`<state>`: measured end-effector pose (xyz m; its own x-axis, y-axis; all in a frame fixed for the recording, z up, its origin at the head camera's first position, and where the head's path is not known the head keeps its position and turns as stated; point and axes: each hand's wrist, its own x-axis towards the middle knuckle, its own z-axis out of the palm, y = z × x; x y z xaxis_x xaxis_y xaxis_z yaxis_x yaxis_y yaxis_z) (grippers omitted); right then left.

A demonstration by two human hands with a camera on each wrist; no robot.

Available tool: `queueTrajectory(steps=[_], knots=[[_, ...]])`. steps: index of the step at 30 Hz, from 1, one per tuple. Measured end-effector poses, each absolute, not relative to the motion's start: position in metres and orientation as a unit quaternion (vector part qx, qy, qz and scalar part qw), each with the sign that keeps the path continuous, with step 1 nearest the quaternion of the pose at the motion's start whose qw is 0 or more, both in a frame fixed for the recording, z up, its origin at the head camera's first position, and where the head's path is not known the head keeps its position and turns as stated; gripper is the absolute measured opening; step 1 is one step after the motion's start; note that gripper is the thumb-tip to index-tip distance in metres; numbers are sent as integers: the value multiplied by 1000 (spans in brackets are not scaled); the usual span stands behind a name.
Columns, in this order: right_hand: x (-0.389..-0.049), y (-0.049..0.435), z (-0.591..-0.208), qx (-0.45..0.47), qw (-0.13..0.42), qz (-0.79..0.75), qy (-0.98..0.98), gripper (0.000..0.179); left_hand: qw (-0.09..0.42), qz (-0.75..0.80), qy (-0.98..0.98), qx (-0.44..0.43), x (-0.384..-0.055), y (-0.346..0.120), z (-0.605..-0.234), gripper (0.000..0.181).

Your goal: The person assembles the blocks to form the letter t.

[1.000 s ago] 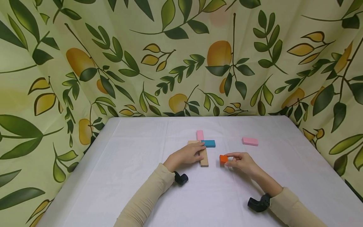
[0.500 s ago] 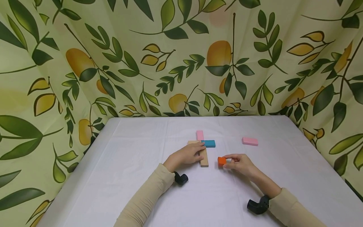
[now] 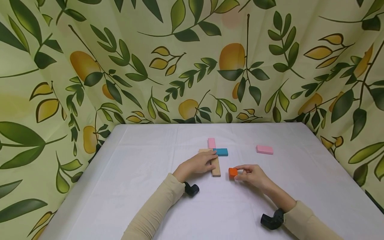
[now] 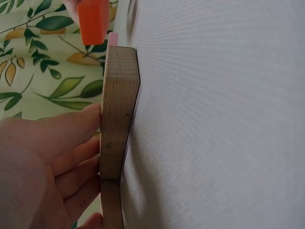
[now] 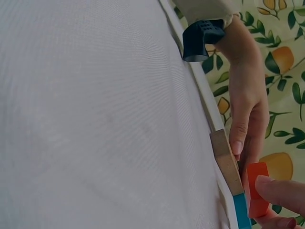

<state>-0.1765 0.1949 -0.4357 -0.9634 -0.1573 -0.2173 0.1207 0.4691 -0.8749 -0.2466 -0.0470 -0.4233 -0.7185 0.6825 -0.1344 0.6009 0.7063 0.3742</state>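
Note:
My right hand (image 3: 255,175) pinches an orange block (image 3: 232,173) between thumb and fingers, just right of the near end of a plain wooden block (image 3: 216,170). On top of that wooden block rest the thumb and fingers of my left hand (image 3: 196,162); the left wrist view shows them along the face of the wooden block (image 4: 116,114). A second wooden block (image 3: 205,150) lies crosswise at the far end, partly hidden by the left hand. Beside it are a blue block (image 3: 222,152) and a pink block (image 3: 211,143), forming a cross-like layout.
Another pink block (image 3: 264,149) lies apart at the right on the white-covered table (image 3: 135,160). Behind the table's far edge hangs a leaf-and-fruit patterned curtain (image 3: 192,66). Each wrist wears a black camera mount (image 3: 272,220).
My right hand has carried the orange block slightly left and toward me, closer to the near end of the wooden block. The left hand and the laid blocks stay in place.

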Motion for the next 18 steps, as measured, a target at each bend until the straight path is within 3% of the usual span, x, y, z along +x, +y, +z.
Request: queueTrajectory(steps=[18], knots=[[-171,184,-437,-14,137,-515,846,46,140,169,913,345,-246,-48,-423,52]])
